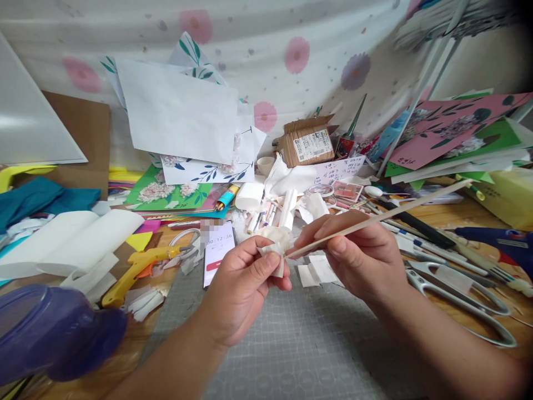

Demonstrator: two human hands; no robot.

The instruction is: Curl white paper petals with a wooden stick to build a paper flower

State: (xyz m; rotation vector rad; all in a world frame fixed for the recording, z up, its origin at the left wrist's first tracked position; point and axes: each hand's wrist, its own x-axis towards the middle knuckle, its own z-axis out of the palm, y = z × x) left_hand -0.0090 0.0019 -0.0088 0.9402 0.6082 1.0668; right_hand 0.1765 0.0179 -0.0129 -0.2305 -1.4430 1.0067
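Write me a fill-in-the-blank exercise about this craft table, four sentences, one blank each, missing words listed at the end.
1. The person's ____ hand holds the long thin stick.
2. The cutting mat below the hands is ____ in color.
3. The tool with an orange trigger, lying left of the phone in the picture, has a ____ body.
4. The cardboard box at the back bears a ____ label.

Missing words: right; gray; yellow; white.
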